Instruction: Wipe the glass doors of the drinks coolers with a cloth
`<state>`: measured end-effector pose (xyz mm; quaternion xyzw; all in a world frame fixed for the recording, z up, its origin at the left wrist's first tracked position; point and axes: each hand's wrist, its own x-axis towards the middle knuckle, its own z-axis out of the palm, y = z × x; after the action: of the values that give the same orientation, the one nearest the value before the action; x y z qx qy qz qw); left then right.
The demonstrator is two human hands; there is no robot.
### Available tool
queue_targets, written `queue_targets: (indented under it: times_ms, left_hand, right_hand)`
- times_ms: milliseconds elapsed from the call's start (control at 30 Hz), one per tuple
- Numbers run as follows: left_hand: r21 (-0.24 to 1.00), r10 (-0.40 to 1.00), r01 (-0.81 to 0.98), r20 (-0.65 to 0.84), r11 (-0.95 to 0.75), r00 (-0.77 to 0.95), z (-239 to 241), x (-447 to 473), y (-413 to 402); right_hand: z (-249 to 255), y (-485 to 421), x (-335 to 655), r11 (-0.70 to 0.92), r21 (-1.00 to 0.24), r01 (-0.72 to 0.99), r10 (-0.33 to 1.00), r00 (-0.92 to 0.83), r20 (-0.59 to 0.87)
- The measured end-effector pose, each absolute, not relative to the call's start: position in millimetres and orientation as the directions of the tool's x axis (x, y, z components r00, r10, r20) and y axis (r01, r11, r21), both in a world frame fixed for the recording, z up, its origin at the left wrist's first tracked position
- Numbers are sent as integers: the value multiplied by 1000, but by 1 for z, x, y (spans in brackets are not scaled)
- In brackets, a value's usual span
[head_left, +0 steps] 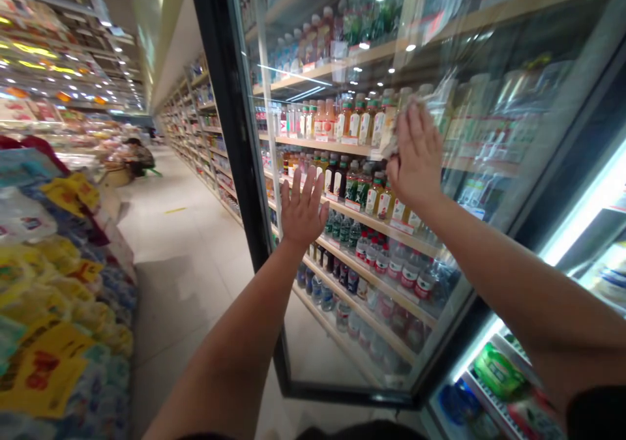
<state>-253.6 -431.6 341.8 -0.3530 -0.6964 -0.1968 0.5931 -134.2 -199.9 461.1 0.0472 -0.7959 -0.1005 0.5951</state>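
A glass door (342, 362) with a dark frame stands swung open in front of me. My left hand (303, 208) lies flat on its pane, fingers spread and holding nothing. Higher and to the right, my right hand (418, 156) presses a pale crumpled cloth (391, 141) against the glass. Most of the cloth is hidden under the palm and fingers, so its exact shape cannot be made out. Streaks and lamp reflections show on the pane around that hand. Behind the glass, rows of bottled drinks (357, 124) stand on shelves.
The lit cooler interior with a green package (496, 368) is at lower right. Left of the door runs a tiled aisle (180, 251) beside long shelves (205, 124). Yellow and blue packaged goods (59, 309) are stacked at far left. A person (137, 156) crouches farther down the aisle.
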Motion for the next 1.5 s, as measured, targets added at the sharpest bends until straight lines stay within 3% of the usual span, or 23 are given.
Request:
queue_targets:
  times_ms: [133, 333, 500, 667, 867, 1033, 1233, 1400, 1500]
  left_hand:
    - [-139, 248, 714, 968, 687, -49, 342, -254, -430]
    - [-123, 251, 709, 965, 694, -78, 341, -252, -430]
    - [-146, 255, 692, 965, 708, -58, 341, -251, -430]
    - [-179, 247, 676, 969, 715, -4, 339, -250, -429]
    - [-191, 249, 667, 968, 720, 9, 338, -249, -429]
    - [-138, 254, 707, 965, 694, -62, 340, -246, -430]
    - [-133, 259, 714, 963, 688, -71, 341, -242, -430]
    - [-67, 263, 751, 954, 657, -145, 342, -241, -429]
    - [-52, 272, 758, 948, 650, -168, 343, -240, -429]
  right_hand:
    - [463, -226, -138, 938, 342, -60, -336, -399, 853]
    - [483, -252, -158, 961, 276, -9, -268, -266, 926]
    - [475, -275, -165, 895, 417, -156, -444, -392, 806]
    - [492, -287, -170, 949, 298, -103, -315, -320, 894]
    - [492, -308, -174, 835, 498, -236, -549, -431, 716]
    - [499, -307, -166, 915, 386, -118, -401, -373, 836]
    - [480, -282, -162, 793, 552, -259, -607, -424, 672]
    - [476, -247, -147, 928, 361, -93, -370, -350, 861]
    - [447, -230, -132, 913, 382, -147, -407, -426, 808]
